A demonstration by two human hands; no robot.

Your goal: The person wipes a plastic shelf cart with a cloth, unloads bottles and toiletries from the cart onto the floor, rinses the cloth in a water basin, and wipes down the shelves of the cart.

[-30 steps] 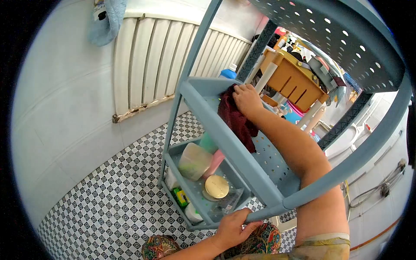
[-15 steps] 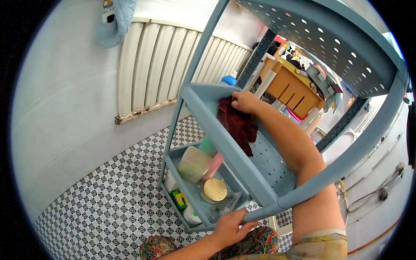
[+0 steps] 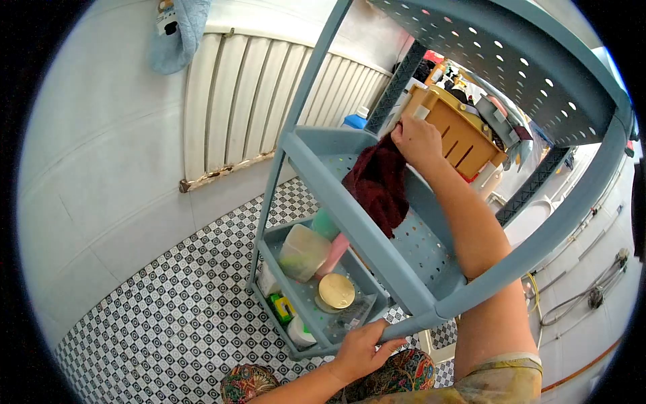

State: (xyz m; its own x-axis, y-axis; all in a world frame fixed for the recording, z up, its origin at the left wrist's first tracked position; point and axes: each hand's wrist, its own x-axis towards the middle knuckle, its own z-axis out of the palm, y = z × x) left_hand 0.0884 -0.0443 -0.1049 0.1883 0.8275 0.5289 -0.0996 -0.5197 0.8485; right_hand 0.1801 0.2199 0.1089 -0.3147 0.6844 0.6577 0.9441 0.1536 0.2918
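A blue-grey plastic shelf cart (image 3: pixel 363 229) stands tilted in the view before me. Over its middle tier, my right hand (image 3: pixel 418 141) pinches a dark red cloth (image 3: pixel 378 185) by its upper end, near the tier's far rim. The cloth hangs bunched, its lower end at the perforated tier floor; I cannot tell whether it touches. My left hand (image 3: pixel 360 350) is wrapped round the near lower edge of the cart's frame. Below, the bottom tier holds a translucent plastic container (image 3: pixel 304 252), a round tub with a yellowish lid (image 3: pixel 336 292), a pink item (image 3: pixel 333 254) and a yellow-green box (image 3: pixel 282 308).
A white radiator (image 3: pixel 269 94) runs along the wall, with a blue cloth (image 3: pixel 178 40) hanging at its upper left. Behind the cart stand an orange-brown basket (image 3: pixel 454 128) full of items and a blue bottle (image 3: pixel 356 120). A hose (image 3: pixel 595 296) hangs at right.
My right hand has lifted up and to the right, raising the dark red cloth's upper end off the tier floor. My left hand keeps its hold on the cart.
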